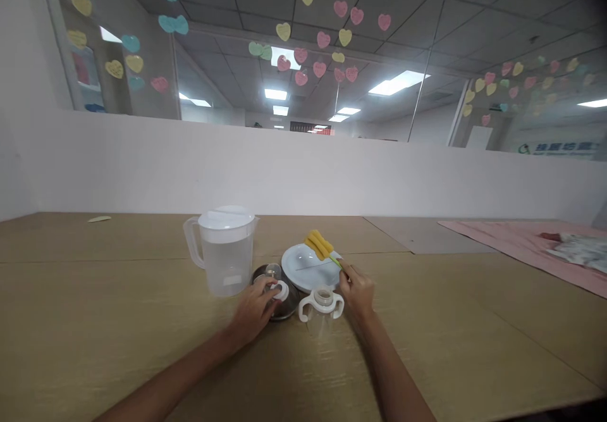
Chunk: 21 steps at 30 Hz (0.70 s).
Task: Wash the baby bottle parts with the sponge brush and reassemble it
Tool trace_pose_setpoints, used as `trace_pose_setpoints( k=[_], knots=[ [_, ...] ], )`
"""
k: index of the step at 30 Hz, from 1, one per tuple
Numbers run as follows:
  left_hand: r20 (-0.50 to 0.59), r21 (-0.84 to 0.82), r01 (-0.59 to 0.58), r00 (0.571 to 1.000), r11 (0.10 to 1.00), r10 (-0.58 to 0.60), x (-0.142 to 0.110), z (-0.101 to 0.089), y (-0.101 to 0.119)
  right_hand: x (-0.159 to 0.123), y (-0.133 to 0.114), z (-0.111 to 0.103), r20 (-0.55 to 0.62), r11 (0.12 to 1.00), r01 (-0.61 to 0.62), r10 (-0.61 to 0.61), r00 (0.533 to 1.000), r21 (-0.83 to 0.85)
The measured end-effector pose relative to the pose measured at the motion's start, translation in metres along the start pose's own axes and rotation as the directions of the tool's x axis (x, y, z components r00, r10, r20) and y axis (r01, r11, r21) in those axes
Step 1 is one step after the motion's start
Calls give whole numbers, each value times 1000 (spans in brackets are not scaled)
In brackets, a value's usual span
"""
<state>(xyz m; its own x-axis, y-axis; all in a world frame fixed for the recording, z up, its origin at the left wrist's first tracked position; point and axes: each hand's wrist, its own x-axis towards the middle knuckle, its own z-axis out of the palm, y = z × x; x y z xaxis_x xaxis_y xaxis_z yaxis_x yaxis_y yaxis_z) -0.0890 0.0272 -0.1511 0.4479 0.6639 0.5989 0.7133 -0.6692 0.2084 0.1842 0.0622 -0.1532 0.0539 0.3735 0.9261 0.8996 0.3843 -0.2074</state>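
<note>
My left hand (256, 308) grips a white bottle collar (281, 291) above a dark metal bowl (286, 311). A clear rounded piece (273, 271) sits behind the fingers at the bowl; its kind is hard to make out. My right hand (359, 289) is closed round the green handle of a yellow sponge bottle brush (318, 245). The brush head is raised over a white plate (298, 270). In front of the plate, between my hands, a clear baby bottle (321, 322) stands upright without a cap, with two white side handles.
A lidded clear plastic pitcher (229, 264) holding water stands left of the bowl. At the far right lies a pink cloth (512, 235) with a patterned fabric (585, 249) on it. A low white wall (303, 172) with glass above borders the table (142, 346) at the back.
</note>
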Motion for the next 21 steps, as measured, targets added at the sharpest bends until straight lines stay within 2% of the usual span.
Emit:
trace_pose_setpoints(
  k=[4, 11, 21],
  knots=[
    [47, -47, 39, 998, 998, -37, 2, -2, 1, 2, -2, -1, 49, 999, -33, 34, 998, -7],
    [51, -124, 115, 993, 986, -109, 4, -5, 0, 1, -1, 3, 75, 998, -59, 60, 995, -14],
    [73, -154, 129, 990, 979, -119, 5, -9, 1, -1, 1, 5, 93, 997, -74, 75, 993, -15]
  ],
)
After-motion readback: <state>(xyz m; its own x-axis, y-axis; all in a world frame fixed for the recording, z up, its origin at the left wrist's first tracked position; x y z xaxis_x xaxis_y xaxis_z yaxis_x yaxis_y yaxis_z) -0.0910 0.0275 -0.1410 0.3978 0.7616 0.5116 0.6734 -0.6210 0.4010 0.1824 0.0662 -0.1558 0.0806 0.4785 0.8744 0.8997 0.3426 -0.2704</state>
